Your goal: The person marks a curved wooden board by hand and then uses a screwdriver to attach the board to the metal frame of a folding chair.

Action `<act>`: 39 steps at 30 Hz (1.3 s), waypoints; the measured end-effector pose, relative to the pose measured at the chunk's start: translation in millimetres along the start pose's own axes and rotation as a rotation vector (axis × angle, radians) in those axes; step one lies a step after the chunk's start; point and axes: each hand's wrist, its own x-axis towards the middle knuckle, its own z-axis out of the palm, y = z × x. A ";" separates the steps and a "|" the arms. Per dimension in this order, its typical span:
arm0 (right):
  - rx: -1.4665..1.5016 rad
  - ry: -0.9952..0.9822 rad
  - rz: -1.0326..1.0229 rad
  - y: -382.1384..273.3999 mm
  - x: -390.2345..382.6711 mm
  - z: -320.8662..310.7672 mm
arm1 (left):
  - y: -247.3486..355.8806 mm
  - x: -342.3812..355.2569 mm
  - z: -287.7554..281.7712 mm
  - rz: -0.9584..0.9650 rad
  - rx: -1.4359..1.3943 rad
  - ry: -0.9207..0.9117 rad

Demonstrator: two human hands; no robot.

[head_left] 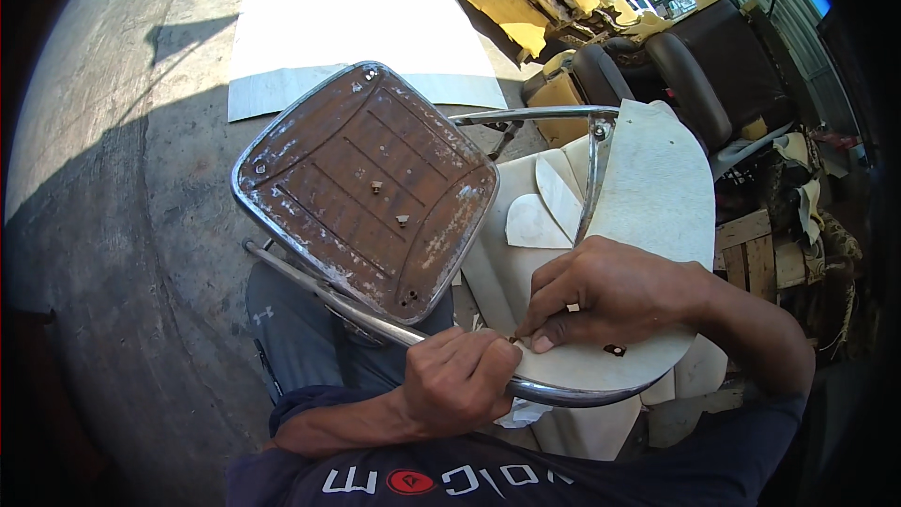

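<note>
cream board [657, 197], rounded end nearest, long axis outward, right grip [601, 291] together, left grip [458, 380] unclear

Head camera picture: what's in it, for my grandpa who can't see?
A person's left hand and right hand are close together at a pale panel's edge, beside a shiny metal tube. A scuffed brown panel is to the left; dark padded seats are farther back.
</note>
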 end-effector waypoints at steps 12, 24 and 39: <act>0.178 -0.002 0.041 10.9 4.5 3.7 | 0.7 -2.2 4.1 -0.005 0.004 0.029; -0.036 -0.091 0.134 -11.6 5.2 -6.4 | 0.9 -0.9 1.4 -0.007 0.012 0.005; 0.113 -0.168 0.130 1.0 10.8 -5.5 | 0.3 -2.8 6.0 0.007 0.046 0.046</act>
